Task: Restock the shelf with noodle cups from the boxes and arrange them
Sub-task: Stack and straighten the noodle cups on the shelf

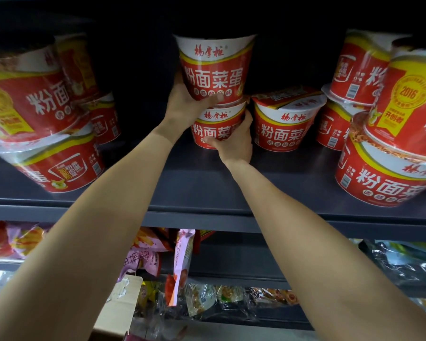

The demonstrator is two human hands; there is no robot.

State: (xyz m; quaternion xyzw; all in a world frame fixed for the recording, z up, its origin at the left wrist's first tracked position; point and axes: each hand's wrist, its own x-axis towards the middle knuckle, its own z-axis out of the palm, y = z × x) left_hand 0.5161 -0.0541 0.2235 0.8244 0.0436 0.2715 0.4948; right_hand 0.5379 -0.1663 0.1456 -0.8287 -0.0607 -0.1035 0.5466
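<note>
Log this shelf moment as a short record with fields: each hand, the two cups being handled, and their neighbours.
left hand: grips upper cup at its base
right hand: grips lower cup on the shelf
stack: upper cup sits over lower cup
right neighbour: single cup, lid rumpled
sides: stacked cups, left and right
below: snack bags

Open lane runs up the middle of the shelf (pixel 207 183), bare board in front. Stacked cups on the left (pixel 42 119) and right (pixel 389 143) wall it in; dark gap stays free behind, left of the center stack (pixel 217 94).
</note>
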